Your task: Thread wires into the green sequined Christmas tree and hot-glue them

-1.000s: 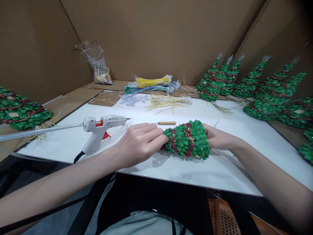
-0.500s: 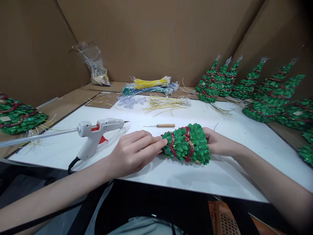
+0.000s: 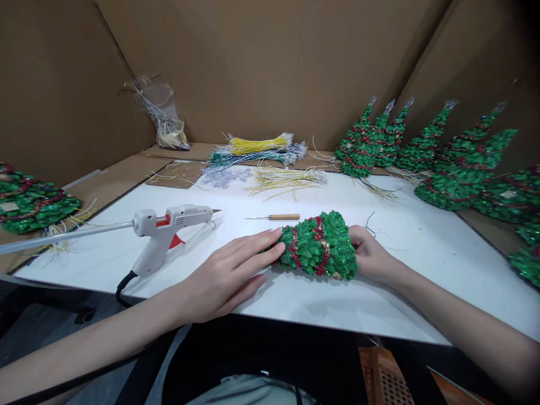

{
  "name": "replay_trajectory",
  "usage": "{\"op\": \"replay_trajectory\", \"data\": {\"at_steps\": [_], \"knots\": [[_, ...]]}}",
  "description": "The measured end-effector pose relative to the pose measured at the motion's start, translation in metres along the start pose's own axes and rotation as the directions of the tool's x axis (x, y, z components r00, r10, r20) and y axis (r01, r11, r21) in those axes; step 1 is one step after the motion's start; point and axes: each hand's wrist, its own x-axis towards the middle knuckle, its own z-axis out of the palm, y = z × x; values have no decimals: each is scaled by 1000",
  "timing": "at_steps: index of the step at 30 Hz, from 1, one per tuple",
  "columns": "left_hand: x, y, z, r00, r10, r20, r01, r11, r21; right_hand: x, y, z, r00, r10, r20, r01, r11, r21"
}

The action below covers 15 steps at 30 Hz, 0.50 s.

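Observation:
A small green glittery Christmas tree (image 3: pixel 318 247) with red garland lies on its side on the white tabletop, narrow end to the left. My left hand (image 3: pixel 232 270) rests over that narrow end with fingers stretched out and flat, the thumb apart from the tree. At the wide base, my right hand (image 3: pixel 369 253) has its fingers curled in; the base partly hides them, so what they pinch does not show. Just behind the tree lies an awl (image 3: pixel 284 217) with a wooden handle. To the left stands a white glue gun (image 3: pixel 156 242) with a long glue stick.
Bundles of yellow wires (image 3: pixel 257 144) and loose pale wires (image 3: pixel 291 177) lie at the back, beside clear plastic bits (image 3: pixel 225 176). A plastic bag (image 3: pixel 164 118) leans on the cardboard wall. Several finished-looking trees (image 3: pixel 447 180) stand right; another tree (image 3: pixel 34 202) sits left.
My left fingers have straightened over the tree and the thumb has come away. The tree and right hand have shifted slightly left. More dark thin wire shows behind my right hand.

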Motion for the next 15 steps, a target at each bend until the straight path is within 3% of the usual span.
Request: {"op": "replay_trajectory", "data": {"at_steps": [6,10,15], "knots": [[-2,-2,1,1000,3,9,-3,1000,1,0,-2,4,1000,-3,-23,4,999,39],[-3,-2,-1,999,5,34,-6,1000,5,-2,2,3,999,44,27,-46,996,76],[-4,-2,-1,999,12,42,-12,1000,-11,-3,7,2,1000,13,-3,-13,1000,21]]}}
